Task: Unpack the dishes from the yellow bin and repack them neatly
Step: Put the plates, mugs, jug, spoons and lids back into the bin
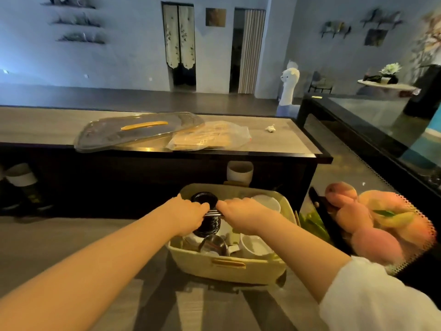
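Observation:
The yellow bin point(229, 268) stands on the low counter in front of me, holding black plates point(204, 199), white bowls point(256, 246), a white dish point(267, 201) and a metal cup point(213, 244). Both hands are over the bin. My left hand point(186, 215) and my right hand point(241, 215) are each closed on an end of a bundle of thin metal utensils point(213, 213), probably chopsticks, held level between them above the black plates. The bin's clear lid point(138, 131) with a yellow handle lies on the raised counter behind.
A clear bag of wooden sticks point(210, 137) lies next to the lid. A white cup point(239, 172) sits behind the bin. To the right, a net bag of peaches point(377, 218) and a dark board point(327, 218) crowd the bin's side. A crumpled tissue point(270, 128) rests farther back.

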The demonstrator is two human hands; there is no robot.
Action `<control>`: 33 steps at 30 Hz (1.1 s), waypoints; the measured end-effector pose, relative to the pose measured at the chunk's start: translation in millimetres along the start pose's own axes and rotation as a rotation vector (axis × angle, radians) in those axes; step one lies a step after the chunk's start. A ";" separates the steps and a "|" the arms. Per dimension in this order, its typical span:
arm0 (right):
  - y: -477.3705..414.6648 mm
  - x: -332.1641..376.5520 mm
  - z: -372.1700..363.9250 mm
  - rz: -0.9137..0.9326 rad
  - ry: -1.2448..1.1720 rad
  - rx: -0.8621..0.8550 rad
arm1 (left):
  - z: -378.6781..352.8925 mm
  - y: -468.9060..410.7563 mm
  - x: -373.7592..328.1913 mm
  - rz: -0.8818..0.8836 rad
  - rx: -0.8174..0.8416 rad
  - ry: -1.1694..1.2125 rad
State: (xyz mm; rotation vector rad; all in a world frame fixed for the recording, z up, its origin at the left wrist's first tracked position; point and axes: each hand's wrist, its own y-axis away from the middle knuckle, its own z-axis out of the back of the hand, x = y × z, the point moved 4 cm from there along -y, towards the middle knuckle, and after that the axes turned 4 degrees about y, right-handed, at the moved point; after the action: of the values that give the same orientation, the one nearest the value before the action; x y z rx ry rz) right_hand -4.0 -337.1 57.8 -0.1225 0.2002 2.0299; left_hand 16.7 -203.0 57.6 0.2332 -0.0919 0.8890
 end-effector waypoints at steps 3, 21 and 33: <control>-22.8 -2.0 -29.2 -0.018 -0.037 0.263 | -30.9 -21.7 5.0 0.001 0.252 0.111; -35.4 10.4 -77.3 -0.054 0.013 0.493 | -98.1 -25.2 2.4 0.051 0.286 0.395; 57.9 19.3 -33.7 -0.131 -0.180 -0.199 | -79.0 11.2 6.2 0.028 -0.076 0.598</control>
State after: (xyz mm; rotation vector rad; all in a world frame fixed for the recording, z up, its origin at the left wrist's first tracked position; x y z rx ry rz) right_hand -64.4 -352.3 26.5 -0.0748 -0.1207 1.9140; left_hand 10.5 -172.6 -16.2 -0.1106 0.4264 0.9494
